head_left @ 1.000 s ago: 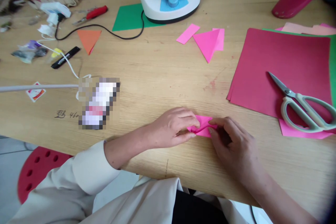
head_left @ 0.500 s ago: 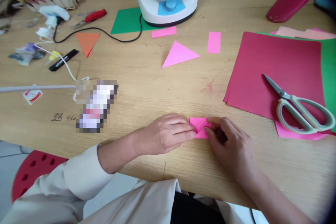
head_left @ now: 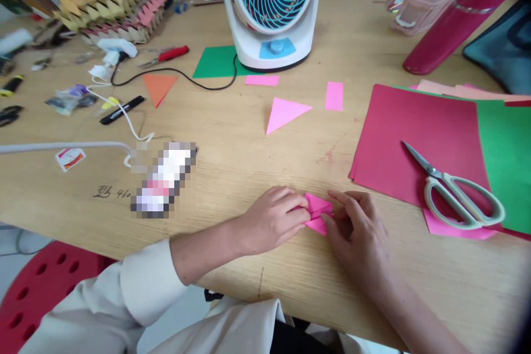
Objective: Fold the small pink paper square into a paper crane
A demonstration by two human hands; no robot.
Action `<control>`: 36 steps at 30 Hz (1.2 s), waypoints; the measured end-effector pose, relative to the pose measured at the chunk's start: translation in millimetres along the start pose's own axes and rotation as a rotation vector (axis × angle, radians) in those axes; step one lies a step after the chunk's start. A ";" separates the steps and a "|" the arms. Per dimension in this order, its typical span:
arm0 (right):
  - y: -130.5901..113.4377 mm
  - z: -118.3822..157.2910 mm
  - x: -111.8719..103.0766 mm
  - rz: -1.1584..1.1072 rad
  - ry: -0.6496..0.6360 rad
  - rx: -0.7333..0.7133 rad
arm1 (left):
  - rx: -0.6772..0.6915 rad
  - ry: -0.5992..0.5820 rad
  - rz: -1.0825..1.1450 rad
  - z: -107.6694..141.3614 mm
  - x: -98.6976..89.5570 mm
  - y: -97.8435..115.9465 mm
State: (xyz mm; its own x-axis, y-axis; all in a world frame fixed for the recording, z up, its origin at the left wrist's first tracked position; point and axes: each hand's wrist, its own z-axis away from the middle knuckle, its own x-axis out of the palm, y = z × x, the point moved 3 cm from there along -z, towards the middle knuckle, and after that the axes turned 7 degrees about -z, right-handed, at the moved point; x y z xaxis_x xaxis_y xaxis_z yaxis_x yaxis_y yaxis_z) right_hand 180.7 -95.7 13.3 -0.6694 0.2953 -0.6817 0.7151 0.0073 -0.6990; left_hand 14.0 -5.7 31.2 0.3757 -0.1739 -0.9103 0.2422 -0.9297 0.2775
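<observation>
A small piece of folded pink paper [head_left: 318,203] lies near the table's front edge, between my hands. Its right side shows slanted folds meeting near the middle. The fingers of my left hand [head_left: 271,221] are bent together over its left end, gripping it and covering that part. On the other side, the thumb and fingers of my right hand [head_left: 362,229] close on its right edge. Farther back lie a pink paper triangle [head_left: 286,113], an upright pink rectangle [head_left: 334,96] and a flat pink strip [head_left: 262,80].
Scissors [head_left: 432,172] rest on red paper sheets [head_left: 415,121] at right, over green paper [head_left: 508,166]. A fan [head_left: 274,47] stands at the back, a magenta bottle [head_left: 446,30] to its right. A blurred-out phone [head_left: 166,180] lies left, near an orange triangle [head_left: 160,88] and cables.
The view has tilted up, showing more of the fan and table back. The pink paper's right side now shows slanted folds above and below its middle. Both hands stay on it.
</observation>
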 end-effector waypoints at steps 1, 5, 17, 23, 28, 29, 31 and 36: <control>0.7 0.3 0.6 0.002 -0.010 -0.004 | 0.004 0.016 0.015 0.4 -0.5 -1.1; -0.7 -2.6 -1.8 -0.094 -0.119 0.034 | 0.051 0.135 0.038 1.3 -7.5 -9.1; -9.9 -55.7 -26.4 -0.728 -0.548 0.223 | 0.264 0.132 0.015 -21.9 -56.2 -17.9; -0.8 -56.1 -21.7 -0.759 -0.347 0.227 | 0.250 0.169 0.060 -33.2 -48.2 -15.3; 5.7 -58.3 -23.0 -0.909 -0.538 0.291 | 0.222 0.166 0.169 -35.6 -37.8 -15.2; 6.0 -57.8 -22.8 -0.959 -0.562 0.310 | 0.205 0.181 0.188 -34.8 -35.0 -16.7; 5.7 -55.1 -20.2 -1.003 -0.570 0.347 | 0.151 0.213 0.261 -32.7 -28.4 -19.7; -1.1 -45.2 -4.1 -0.994 -0.549 0.370 | -0.246 0.284 0.738 -27.5 -8.3 -23.9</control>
State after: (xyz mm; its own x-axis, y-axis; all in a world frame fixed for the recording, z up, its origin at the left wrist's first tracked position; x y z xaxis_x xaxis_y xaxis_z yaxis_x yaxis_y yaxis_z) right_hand 191.7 -53.7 26.6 -0.9578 -0.1326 0.2550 -0.2062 -0.3009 -0.9311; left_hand 29.7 26.9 40.5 0.7184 -0.5921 -0.3651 0.0219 -0.5053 0.8626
